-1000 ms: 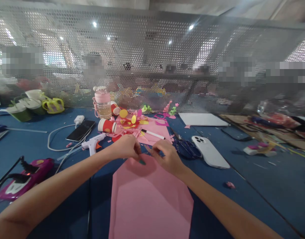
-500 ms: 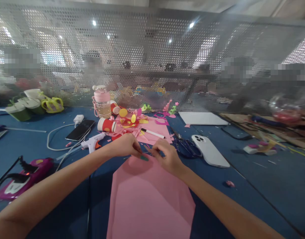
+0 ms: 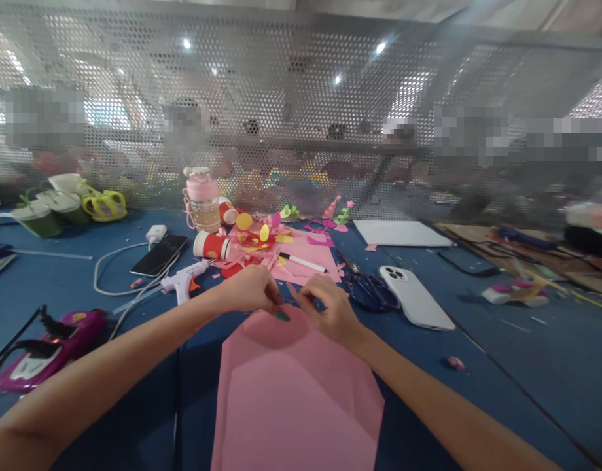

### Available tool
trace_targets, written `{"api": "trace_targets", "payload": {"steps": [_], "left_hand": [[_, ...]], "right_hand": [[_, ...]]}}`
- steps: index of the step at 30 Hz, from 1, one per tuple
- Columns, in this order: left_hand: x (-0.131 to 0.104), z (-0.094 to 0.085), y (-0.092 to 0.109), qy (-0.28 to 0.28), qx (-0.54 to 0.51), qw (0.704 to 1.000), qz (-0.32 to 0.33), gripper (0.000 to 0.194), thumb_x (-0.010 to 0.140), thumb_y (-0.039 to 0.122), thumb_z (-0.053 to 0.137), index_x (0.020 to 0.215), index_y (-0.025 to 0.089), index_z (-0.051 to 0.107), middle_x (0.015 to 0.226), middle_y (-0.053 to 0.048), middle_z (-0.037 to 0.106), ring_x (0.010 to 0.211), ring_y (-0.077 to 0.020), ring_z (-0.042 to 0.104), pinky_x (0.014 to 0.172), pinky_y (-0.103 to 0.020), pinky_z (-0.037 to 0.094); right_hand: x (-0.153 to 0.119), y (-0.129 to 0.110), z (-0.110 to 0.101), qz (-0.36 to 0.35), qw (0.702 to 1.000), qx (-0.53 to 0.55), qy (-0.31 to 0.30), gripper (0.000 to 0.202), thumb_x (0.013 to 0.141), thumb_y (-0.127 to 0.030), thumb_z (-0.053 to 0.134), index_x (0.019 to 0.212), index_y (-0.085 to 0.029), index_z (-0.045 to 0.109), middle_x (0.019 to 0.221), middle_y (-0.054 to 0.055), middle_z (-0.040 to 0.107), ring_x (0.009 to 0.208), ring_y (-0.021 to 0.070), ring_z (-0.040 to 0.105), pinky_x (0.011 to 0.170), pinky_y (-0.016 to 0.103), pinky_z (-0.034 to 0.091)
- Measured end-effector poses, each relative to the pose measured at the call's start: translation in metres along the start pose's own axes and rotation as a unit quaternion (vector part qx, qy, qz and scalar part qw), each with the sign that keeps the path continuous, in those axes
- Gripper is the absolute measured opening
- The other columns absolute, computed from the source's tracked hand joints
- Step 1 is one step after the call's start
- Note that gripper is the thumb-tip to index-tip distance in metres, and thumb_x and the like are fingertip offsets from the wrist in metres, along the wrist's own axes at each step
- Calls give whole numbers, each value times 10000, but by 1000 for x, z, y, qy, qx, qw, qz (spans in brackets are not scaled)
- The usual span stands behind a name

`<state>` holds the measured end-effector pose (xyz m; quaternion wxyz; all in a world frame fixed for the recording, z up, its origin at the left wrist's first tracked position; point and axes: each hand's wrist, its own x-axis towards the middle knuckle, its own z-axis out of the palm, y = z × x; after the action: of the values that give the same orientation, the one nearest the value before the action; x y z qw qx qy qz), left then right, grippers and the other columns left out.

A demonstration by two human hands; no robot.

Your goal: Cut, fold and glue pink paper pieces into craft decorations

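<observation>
A large pink paper sheet (image 3: 301,392) with cut upper corners lies in front of me. Over its far edge, my left hand (image 3: 254,288) is closed in a pinch, and a small dark green pointed piece (image 3: 283,316) shows at its fingertips. Just to the right, my right hand (image 3: 330,306) is closed too, thumb and finger pinched close to the left fingertips. A thin pinkish tip sticks out there; what the right fingers hold is too small to make out.
Beyond my hands lie pink paper scraps, a marker (image 3: 302,262) and a red paper cup (image 3: 211,245). Left are a glue gun (image 3: 183,281), a dark phone (image 3: 159,256) and a purple power strip (image 3: 60,347). Blue-handled scissors (image 3: 367,288) and a white phone (image 3: 419,297) lie right.
The small green piece has tilted slightly at my left fingertips. Both hands stay almost in place. At the far right, a person's hand and a clear round object have left their earlier spot.
</observation>
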<state>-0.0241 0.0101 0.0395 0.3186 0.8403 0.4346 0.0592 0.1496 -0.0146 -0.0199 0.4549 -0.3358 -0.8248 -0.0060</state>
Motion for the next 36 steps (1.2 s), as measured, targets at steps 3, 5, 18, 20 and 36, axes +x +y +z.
{"api": "trace_targets", "payload": {"steps": [3, 5, 18, 20, 36], "left_hand": [[0, 1, -1, 8, -1, 1000, -2, 217, 568, 272, 692, 723, 126, 729, 595, -19, 667, 548, -112, 529, 484, -170, 343], [1, 1, -2, 11, -2, 1000, 0, 212, 560, 260, 697, 722, 126, 728, 600, -18, 669, 551, -114, 539, 486, -169, 350], [2, 3, -3, 11, 7, 1000, -3, 304, 534, 354, 718, 728, 120, 725, 616, -30, 677, 563, -127, 558, 497, -179, 358], [2, 3, -4, 12, 6, 1000, -8, 301, 526, 354, 721, 716, 121, 724, 607, -27, 673, 561, -126, 555, 498, -182, 359], [1, 4, -3, 27, 12, 1000, 6, 234, 498, 335, 738, 627, 141, 719, 497, 17, 618, 490, -94, 499, 488, -182, 342]], "right_hand": [[0, 0, -1, 12, 1000, -5, -9, 302, 835, -235, 487, 552, -199, 388, 505, -12, 439, 513, 120, 410, 523, 266, 335], [0, 1, -1, 10, 1000, -1, -17, 316, 842, -240, 476, 542, -198, 389, 502, -10, 439, 511, 120, 408, 517, 263, 332], [-2, 3, 1, 29, 997, 49, -47, 278, 845, -219, 467, 578, -201, 393, 559, 0, 441, 559, 130, 413, 511, 257, 346], [-1, 3, 1, 28, 997, 53, -50, 268, 842, -208, 466, 583, -201, 396, 565, 2, 444, 565, 132, 416, 515, 259, 349], [0, 8, -1, -2, 995, 36, -94, 245, 841, -210, 458, 597, -190, 475, 564, 18, 507, 623, 158, 415, 584, 299, 356]]}}
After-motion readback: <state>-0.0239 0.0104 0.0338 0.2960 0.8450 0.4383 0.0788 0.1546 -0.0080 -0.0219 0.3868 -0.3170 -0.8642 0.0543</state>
